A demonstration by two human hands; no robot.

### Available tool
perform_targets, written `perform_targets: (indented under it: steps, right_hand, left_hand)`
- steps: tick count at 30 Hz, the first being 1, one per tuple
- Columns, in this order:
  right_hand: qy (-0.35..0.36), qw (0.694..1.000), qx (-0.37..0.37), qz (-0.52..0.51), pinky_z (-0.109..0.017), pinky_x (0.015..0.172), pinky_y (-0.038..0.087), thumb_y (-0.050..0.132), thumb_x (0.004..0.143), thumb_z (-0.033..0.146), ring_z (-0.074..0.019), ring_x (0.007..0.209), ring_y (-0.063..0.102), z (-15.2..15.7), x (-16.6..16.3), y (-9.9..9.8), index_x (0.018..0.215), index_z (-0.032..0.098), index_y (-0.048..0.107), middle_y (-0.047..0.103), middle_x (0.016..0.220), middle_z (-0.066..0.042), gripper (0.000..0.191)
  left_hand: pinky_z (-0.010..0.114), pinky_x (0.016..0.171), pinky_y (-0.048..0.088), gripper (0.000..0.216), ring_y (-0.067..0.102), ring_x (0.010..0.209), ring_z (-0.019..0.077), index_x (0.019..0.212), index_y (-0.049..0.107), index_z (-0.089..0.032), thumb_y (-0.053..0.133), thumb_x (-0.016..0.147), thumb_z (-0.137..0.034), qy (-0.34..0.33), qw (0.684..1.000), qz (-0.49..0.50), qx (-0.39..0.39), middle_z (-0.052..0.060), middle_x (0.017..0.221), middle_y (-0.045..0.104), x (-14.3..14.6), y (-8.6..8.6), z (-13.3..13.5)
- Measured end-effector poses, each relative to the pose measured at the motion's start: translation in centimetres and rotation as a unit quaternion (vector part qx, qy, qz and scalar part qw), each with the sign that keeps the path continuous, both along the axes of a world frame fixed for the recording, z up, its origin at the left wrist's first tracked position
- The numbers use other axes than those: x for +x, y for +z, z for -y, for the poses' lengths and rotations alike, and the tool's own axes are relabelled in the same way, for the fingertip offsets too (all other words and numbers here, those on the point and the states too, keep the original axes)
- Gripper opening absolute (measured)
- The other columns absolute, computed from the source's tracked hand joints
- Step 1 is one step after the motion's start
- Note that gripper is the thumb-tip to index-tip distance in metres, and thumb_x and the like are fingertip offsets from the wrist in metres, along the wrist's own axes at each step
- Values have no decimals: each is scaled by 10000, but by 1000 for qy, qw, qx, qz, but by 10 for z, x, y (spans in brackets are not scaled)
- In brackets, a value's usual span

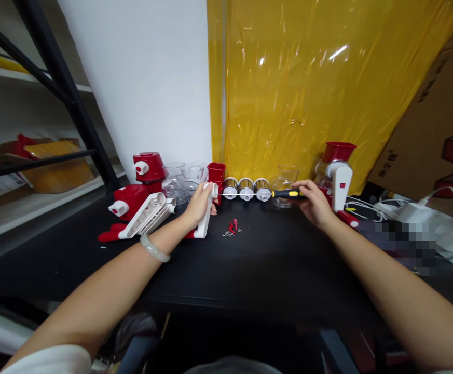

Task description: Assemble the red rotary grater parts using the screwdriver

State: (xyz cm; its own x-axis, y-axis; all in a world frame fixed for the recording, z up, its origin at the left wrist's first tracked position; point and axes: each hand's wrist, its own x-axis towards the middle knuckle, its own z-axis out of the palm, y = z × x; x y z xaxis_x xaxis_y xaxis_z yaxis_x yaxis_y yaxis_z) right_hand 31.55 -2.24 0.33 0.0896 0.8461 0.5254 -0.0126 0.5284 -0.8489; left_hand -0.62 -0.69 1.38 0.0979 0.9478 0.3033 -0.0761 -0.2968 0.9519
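Observation:
My left hand (201, 204) is wrapped round a white crank handle (204, 224), whose lower end reaches down toward the table. In my right hand (315, 202) is a screwdriver (288, 194) with a black and yellow grip, held level. Its long thin shaft runs left to the top of the white handle; whether the tip touches is too small to tell. Below the shaft lie small red pieces (233, 226) and several small screws (230, 234). Behind it stand three metal grater drums (246, 189) with white ends, in a row.
At the left are red grater bodies (131, 201) and white handles (144, 215), with clear plastic parts (189, 176) behind. A red hopper (216, 174) stands near my left hand. To the right are an assembled red and white grater (339, 179) and a white power strip (413, 210) with cables.

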Motion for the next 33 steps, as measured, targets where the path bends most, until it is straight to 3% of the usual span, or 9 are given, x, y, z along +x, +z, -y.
perform_targets:
  steps: [4,8,12,15,19,22,27,30,33]
  right_hand:
    - [-54,993,-38,97,-297,474,455,592,819,610,-145,465,507,-5,6,-3,787,234,595,529,556,27,378]
    - [-16,999,-39,1,-315,595,522,777,668,475,-145,596,604,-2,0,-2,888,262,579,627,756,27,365]
    - [37,998,-22,-44,-362,700,555,811,599,369,-178,760,656,4,-7,2,937,292,565,641,884,15,426]
    - [22,999,-34,-34,-366,624,552,733,685,532,-195,719,652,1,-5,1,876,268,577,643,844,-6,362]
    - [-32,997,-72,27,-326,459,460,583,781,681,-165,452,526,-9,3,-4,798,239,578,535,557,20,442]
    - [-22,998,-60,0,-295,488,465,698,735,557,-133,491,538,-7,2,-4,808,237,572,576,651,28,351]
    - [69,993,-70,-61,-355,667,544,751,637,336,-165,707,645,1,-5,3,923,259,569,644,814,19,347]
    - [39,994,-88,-59,-343,561,528,711,698,483,-172,585,623,0,-5,10,857,233,564,637,706,5,331]
    - [-42,993,-104,36,-262,376,389,591,773,681,-137,372,486,-3,-2,17,793,210,563,533,485,23,472]
  left_hand:
    - [226,396,447,332,519,381,103,932,466,-207,528,893,-531,2,1000,3,-1,-44,622,568,0,1,0]
    - [224,396,449,339,520,385,100,920,469,-207,537,885,-537,0,1000,8,0,-46,624,565,1,1,1]
    - [225,393,450,332,522,390,100,914,461,-207,525,893,-531,-9,1000,7,12,-43,629,562,1,1,2]
    - [226,398,452,299,523,387,99,924,459,-207,497,917,-503,0,1000,5,7,-39,632,563,1,1,1]
    - [228,400,452,275,520,377,99,931,456,-207,485,929,-481,1,1000,3,-2,-39,629,562,1,1,1]
    - [223,395,448,285,523,382,101,917,454,-206,485,926,-489,-4,1000,-1,0,-39,626,562,1,1,2]
    - [211,388,449,305,524,386,99,925,449,-211,502,909,-511,2,1000,-1,-3,-46,624,566,2,2,3]
    - [207,384,455,312,520,382,94,945,456,-214,494,908,-522,9,1000,-3,-6,-50,631,568,1,2,2]
    - [204,376,450,319,524,379,98,966,464,-215,494,906,-526,23,999,-20,-17,-51,625,566,1,2,-2]
